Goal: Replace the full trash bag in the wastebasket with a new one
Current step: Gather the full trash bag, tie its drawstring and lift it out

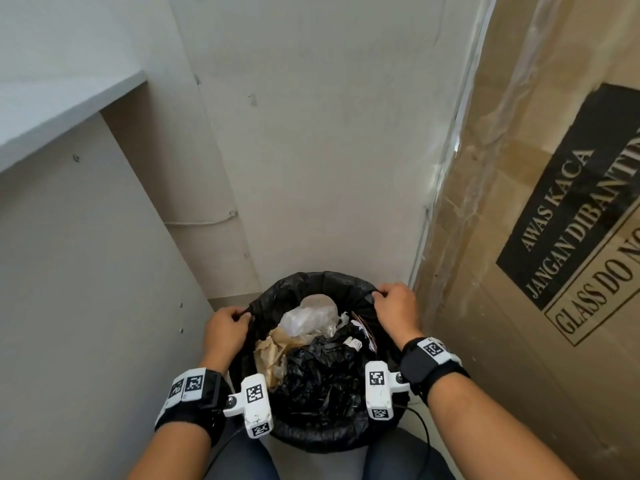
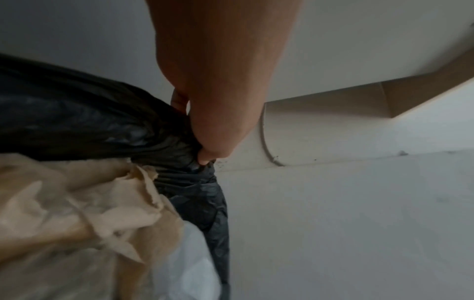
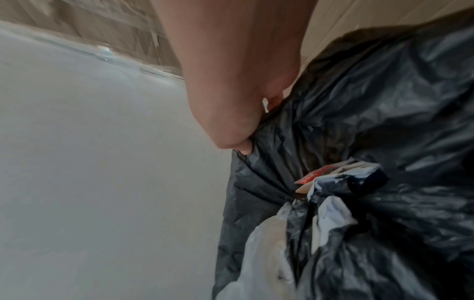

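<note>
A full black trash bag (image 1: 313, 280) stands open in the corner, holding crumpled brown paper (image 1: 270, 355), clear plastic (image 1: 308, 318) and black plastic. My left hand (image 1: 227, 323) grips the bag's left rim in a bunch, which shows as gathered black film (image 2: 164, 146) under my left hand (image 2: 207, 130) in the left wrist view. My right hand (image 1: 394, 304) grips the right rim, seen as pinched black film (image 3: 271, 142) below my right hand (image 3: 236, 113). The wastebasket itself is hidden by the bag.
A white wall (image 1: 311, 150) stands behind the bag. A white cabinet side (image 1: 86, 271) under a grey countertop (image 1: 52, 105) closes the left. A tall cardboard box (image 1: 536, 202) marked as glass closes the right. My knees (image 1: 242, 459) are just in front.
</note>
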